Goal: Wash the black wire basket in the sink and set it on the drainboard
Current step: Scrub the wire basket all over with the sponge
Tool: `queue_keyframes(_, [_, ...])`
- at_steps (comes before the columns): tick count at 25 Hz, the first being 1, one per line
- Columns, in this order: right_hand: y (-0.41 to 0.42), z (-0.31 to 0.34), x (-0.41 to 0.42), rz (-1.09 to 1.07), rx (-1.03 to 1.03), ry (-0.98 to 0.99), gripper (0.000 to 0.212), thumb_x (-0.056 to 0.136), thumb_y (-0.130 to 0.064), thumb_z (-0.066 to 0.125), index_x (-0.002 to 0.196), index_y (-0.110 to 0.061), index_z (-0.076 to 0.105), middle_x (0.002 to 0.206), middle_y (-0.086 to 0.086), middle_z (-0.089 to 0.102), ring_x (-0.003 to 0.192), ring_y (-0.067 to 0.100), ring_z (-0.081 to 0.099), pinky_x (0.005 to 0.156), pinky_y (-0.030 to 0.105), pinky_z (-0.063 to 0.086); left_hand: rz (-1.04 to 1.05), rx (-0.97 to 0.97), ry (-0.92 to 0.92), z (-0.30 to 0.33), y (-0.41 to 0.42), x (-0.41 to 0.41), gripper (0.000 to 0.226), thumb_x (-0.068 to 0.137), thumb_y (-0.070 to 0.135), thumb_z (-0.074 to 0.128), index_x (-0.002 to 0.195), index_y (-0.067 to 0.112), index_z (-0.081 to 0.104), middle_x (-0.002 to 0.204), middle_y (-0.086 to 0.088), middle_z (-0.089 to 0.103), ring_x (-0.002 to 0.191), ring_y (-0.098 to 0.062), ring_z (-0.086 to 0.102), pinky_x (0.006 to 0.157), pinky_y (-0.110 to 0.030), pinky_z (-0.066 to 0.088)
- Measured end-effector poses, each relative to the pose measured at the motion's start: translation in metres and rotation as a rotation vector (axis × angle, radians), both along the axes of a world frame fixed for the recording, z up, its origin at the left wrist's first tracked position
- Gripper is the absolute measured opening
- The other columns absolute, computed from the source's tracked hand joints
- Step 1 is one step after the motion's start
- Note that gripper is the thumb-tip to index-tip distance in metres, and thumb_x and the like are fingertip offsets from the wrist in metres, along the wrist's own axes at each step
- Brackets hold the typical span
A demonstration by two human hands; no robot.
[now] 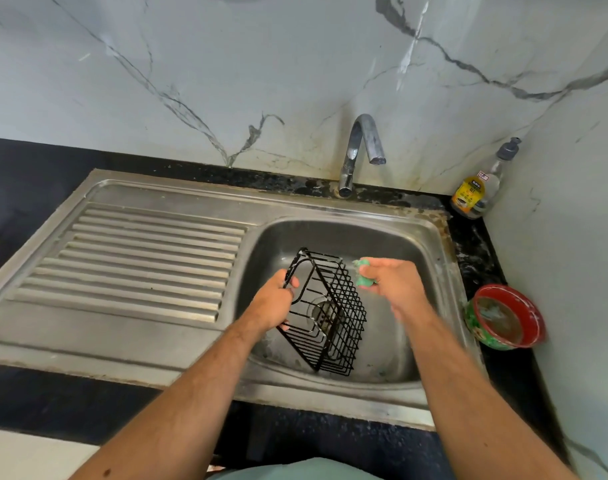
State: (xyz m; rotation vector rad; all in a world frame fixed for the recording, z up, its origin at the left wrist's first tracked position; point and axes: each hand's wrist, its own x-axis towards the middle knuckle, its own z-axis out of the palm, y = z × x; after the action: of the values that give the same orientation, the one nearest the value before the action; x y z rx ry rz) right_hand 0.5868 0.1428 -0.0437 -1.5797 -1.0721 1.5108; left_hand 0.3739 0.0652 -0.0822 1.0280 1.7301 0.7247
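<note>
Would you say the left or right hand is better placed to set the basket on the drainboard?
Left: the left hand already grips the black wire basket on the drainboard side; the right hand holds a green sponge.

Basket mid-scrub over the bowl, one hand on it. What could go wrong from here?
1. The left hand grips the black wire basket by one rim only, tilted over the sink; wet wire could slip and drop onto the drain.
2. The right hand pinches the green scrubber clear of the basket; scrubbing pressure may twist it out of the one-handed grip.
3. The faucet shows no water running, so residue may go unrinsed to the drainboard.
</note>
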Motion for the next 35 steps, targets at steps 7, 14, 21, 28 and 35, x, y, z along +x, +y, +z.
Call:
queue_keyframes(7, [-0.045,-0.014,-0.044,0.093,0.038,-0.126,0.021,0.080,-0.010,0.082,0.099,-0.016,0.078,0.088,-0.002,0.078,0.075,0.015,0.076,0.077,0.036,0.063,0.216,-0.002,-0.074,-0.004,-0.001,0.005,0.017,0.101,0.013,0.039,0.093,0.023,0.051,0.098,-0.005,0.055,0.077,-0.019,0.050,0.042,-0.024,0.046])
queue_keyframes(14, [-0.008,0.011,-0.051,-0.092,-0.061,-0.088,0.010,0.074,-0.009,0.086,0.078,-0.008,0.077,0.076,0.008,0.077,0.063,0.017,0.074,0.069,0.032,0.063,0.137,0.016,0.002,-0.007,-0.004,0.004,0.019,0.102,0.013,0.040,0.093,0.026,0.052,0.092,-0.003,0.057,0.075,-0.017,0.051,0.045,-0.024,0.048])
queue_keyframes(21, [-0.024,0.011,-0.044,0.012,-0.257,0.009,0.014,0.081,-0.005,0.081,0.091,0.001,0.072,0.076,0.012,0.075,0.056,0.013,0.070,0.055,0.022,0.058,0.121,0.029,0.022,-0.013,-0.002,-0.004,0.020,0.105,0.017,0.041,0.094,0.030,0.052,0.092,0.002,0.059,0.075,-0.016,0.052,0.049,-0.026,0.048])
queue_keyframes(28, [-0.035,-0.005,-0.057,-0.010,-0.247,-0.008,0.018,0.087,-0.018,0.078,0.087,-0.001,0.073,0.057,0.002,0.062,0.042,0.010,0.052,0.049,0.022,0.051,0.084,0.020,0.053,-0.015,-0.005,-0.009,0.021,0.105,0.019,0.040,0.092,0.031,0.051,0.087,-0.003,0.057,0.070,-0.020,0.051,0.047,-0.027,0.049])
queue_keyframes(35, [-0.052,-0.013,-0.052,0.091,0.159,-0.170,0.009,0.092,-0.023,0.070,0.097,-0.021,0.078,0.075,-0.006,0.073,0.052,0.006,0.064,0.057,0.024,0.052,0.163,0.003,0.003,-0.016,-0.006,-0.007,0.024,0.103,0.020,0.040,0.087,0.035,0.050,0.106,-0.010,0.064,0.077,-0.022,0.057,0.045,-0.026,0.050])
